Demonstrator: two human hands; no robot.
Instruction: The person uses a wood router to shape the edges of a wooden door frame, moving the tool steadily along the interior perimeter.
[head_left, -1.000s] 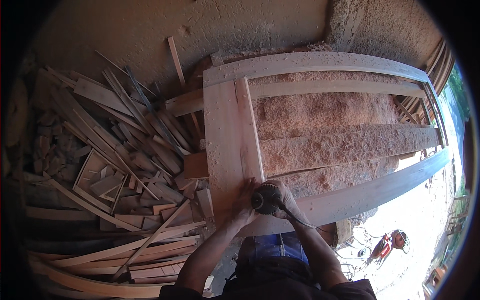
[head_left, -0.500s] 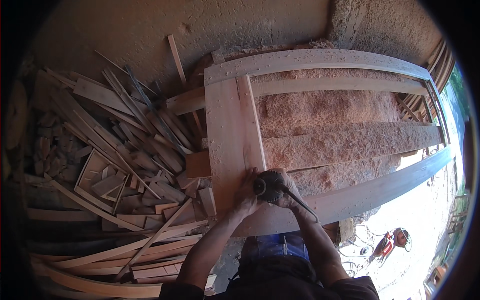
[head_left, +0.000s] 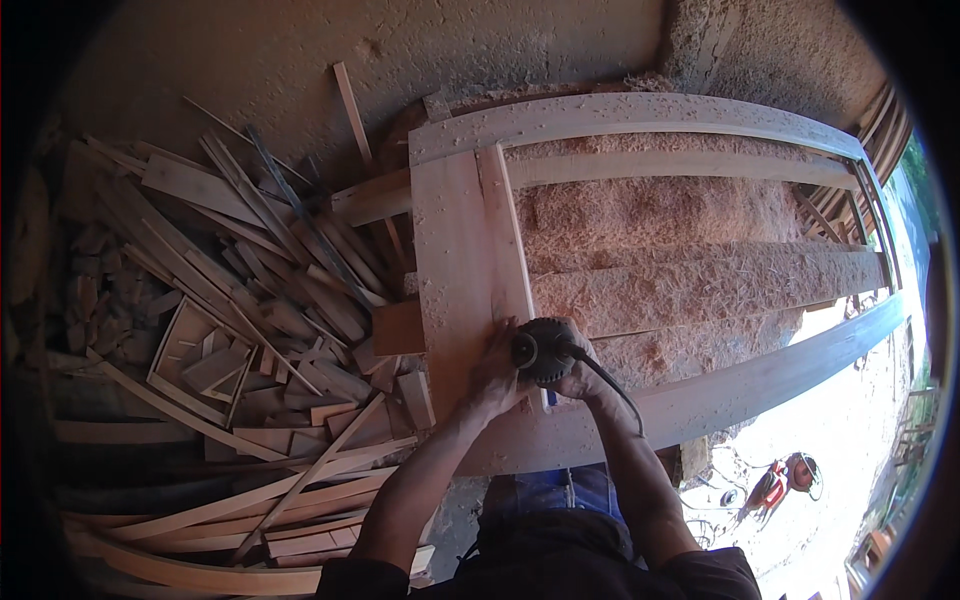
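Both my hands grip a dark corded power tool (head_left: 543, 350), seen from above, on the left cross piece (head_left: 450, 240) of a large pale wooden frame (head_left: 750, 365). My left hand (head_left: 498, 372) is closed round the tool's left side, and my right hand (head_left: 580, 375) round its right side, where a black cable runs down past my wrist. The tool sits on the cross piece's inner edge, just above the near rail. Its underside is hidden. Wood chips lie on the frame, and heaped shavings (head_left: 650, 215) show through its opening.
A large pile of offcuts and long strips (head_left: 200, 240) fills the left side. A rough wall (head_left: 500, 40) stands behind the frame. More strips (head_left: 880, 130) lean at the back right. A red power tool (head_left: 780, 485) with cables lies on sunlit ground at the lower right.
My hands and the tool have moved away from me along the cross piece's inner edge, slightly to the right. My grip stays the same.
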